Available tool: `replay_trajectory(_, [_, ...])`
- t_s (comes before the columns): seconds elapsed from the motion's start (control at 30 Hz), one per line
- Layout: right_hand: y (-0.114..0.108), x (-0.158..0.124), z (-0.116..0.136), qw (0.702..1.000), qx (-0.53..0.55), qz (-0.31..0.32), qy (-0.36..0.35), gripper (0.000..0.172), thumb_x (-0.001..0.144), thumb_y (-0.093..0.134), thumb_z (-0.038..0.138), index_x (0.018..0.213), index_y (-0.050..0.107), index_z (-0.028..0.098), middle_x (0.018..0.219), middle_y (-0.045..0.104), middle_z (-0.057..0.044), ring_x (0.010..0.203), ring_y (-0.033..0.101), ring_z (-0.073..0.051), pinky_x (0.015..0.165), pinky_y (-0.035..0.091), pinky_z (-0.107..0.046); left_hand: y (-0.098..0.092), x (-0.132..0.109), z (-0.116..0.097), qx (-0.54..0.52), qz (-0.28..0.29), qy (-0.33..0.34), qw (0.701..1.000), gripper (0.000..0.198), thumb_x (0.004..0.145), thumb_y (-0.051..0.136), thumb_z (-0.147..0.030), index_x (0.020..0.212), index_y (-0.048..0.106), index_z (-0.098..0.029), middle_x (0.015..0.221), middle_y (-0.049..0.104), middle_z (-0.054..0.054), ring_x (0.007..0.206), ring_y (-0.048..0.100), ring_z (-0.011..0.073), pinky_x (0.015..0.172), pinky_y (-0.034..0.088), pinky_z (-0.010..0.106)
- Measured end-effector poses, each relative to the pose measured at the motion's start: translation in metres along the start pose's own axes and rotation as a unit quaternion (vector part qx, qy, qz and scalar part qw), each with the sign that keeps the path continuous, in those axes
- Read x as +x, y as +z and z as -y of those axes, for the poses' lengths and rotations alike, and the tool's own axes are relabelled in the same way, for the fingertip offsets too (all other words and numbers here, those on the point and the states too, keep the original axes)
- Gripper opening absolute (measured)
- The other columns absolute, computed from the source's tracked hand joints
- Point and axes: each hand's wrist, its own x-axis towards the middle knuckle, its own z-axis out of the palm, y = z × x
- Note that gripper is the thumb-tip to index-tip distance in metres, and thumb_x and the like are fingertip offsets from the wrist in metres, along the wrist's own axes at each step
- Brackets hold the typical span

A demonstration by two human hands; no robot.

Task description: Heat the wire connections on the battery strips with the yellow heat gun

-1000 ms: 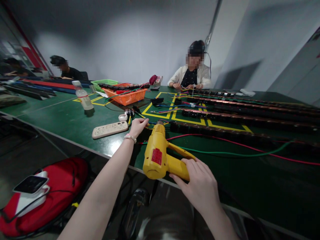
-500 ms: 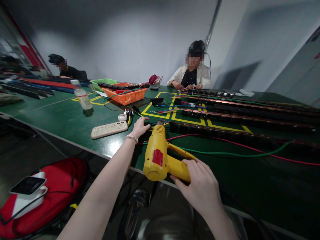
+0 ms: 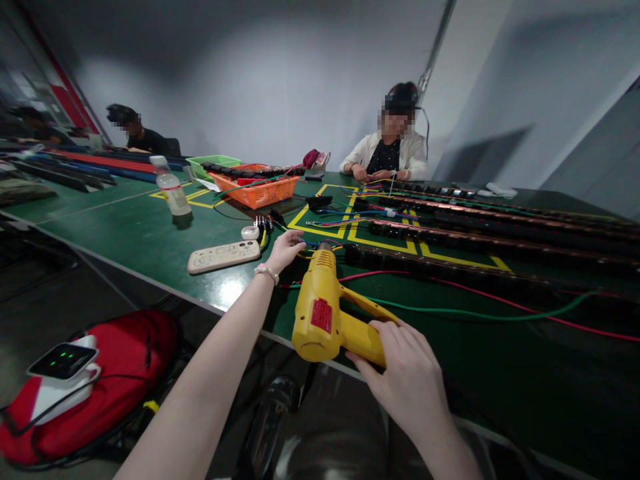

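Now the left hand (image 3: 287,250) seems to loosen at the wires (image 3: 313,245)

Across the big green table (image 3: 115,233) a long black strip (image 3: 400,262) runs off rightward, wires at its left end. Further back, the orange basket (image 3: 270,194) carries dark strips across its top and something red inside; the green basket (image 3: 225,161) sits behind, contents mostly hidden. Up front, the yellow heat gun (image 3: 317,300) has its nozzle close by those wires, right hand (image 3: 407,363) still wrapped round the handle. And the left? Pinched a second ago, thumb and fingers now stand slightly apart, so that hold has probably eased; whether a wire rests between them, I can't tell. Smallest shift: green marks on the little display (image 3: 65,360), dark moments ago.
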Motion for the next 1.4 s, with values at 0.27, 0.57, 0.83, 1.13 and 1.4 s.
replay_trajectory(0.27, [0.009, 0.016, 0.015, 0.999, 0.016, 0.034, 0.006, 0.038, 0.080, 0.063, 0.045, 0.099, 0.056, 0.013, 0.084, 0.061, -0.006, 0.084, 0.056, -0.022, 0.088, 0.040, -0.038, -0.003, -0.004, -0.008, -0.072, -0.027, -0.046, 0.996, 0.034, 0.068, 0.067, -0.022, 0.099, 0.065, -0.009, 0.094, 0.068, 0.012, 0.084, 0.064, 0.0189, 0.075, 0.053, 0.031])
replay_trajectory(0.57, [0.023, 0.040, 0.030, 0.993, 0.047, 0.108, -0.003, 0.042, 0.082, 0.061, 0.047, 0.102, 0.054, 0.012, 0.091, 0.059, -0.007, 0.091, 0.054, -0.022, 0.096, 0.036, -0.039, -0.014, -0.010, -0.024, -0.067, 0.003, -0.046, 0.997, 0.032, 0.071, 0.069, -0.024, 0.101, 0.066, -0.012, 0.090, 0.069, 0.008, 0.084, 0.063, 0.0186, 0.080, 0.051, 0.031])
replay_trajectory(0.83, [0.021, 0.039, 0.030, 0.993, 0.070, 0.093, 0.031, 0.041, 0.077, 0.066, 0.045, 0.102, 0.056, 0.014, 0.091, 0.060, -0.006, 0.092, 0.055, -0.022, 0.101, 0.035, -0.040, -0.017, -0.012, -0.021, -0.021, 0.007, -0.053, 0.998, 0.032, 0.089, 0.055, -0.034, 0.113, 0.057, -0.013, 0.111, 0.059, 0.008, 0.095, 0.060, 0.0185, 0.080, 0.052, 0.038])
replay_trajectory(1.13, [0.011, 0.026, 0.012, 0.994, 0.079, 0.057, 0.048, 0.040, 0.075, 0.068, 0.043, 0.101, 0.055, 0.015, 0.092, 0.062, -0.006, 0.091, 0.058, -0.022, 0.100, 0.039, -0.041, -0.011, -0.008, -0.018, 0.000, -0.015, -0.071, 0.997, 0.017, 0.078, 0.066, -0.024, 0.089, 0.066, -0.012, 0.089, 0.068, 0.006, 0.073, 0.063, 0.0145, 0.068, 0.052, 0.027])
replay_trajectory(1.4, [0.002, 0.010, 0.000, 0.996, 0.048, 0.040, 0.057, 0.044, 0.075, 0.069, 0.042, 0.107, 0.057, 0.013, 0.092, 0.063, -0.006, 0.092, 0.058, -0.023, 0.100, 0.039, -0.040, -0.005, -0.005, -0.010, -0.040, -0.040, -0.093, 0.994, 0.012, 0.075, 0.061, -0.020, 0.084, 0.063, -0.011, 0.081, 0.069, 0.007, 0.063, 0.064, 0.0125, 0.056, 0.051, 0.022])
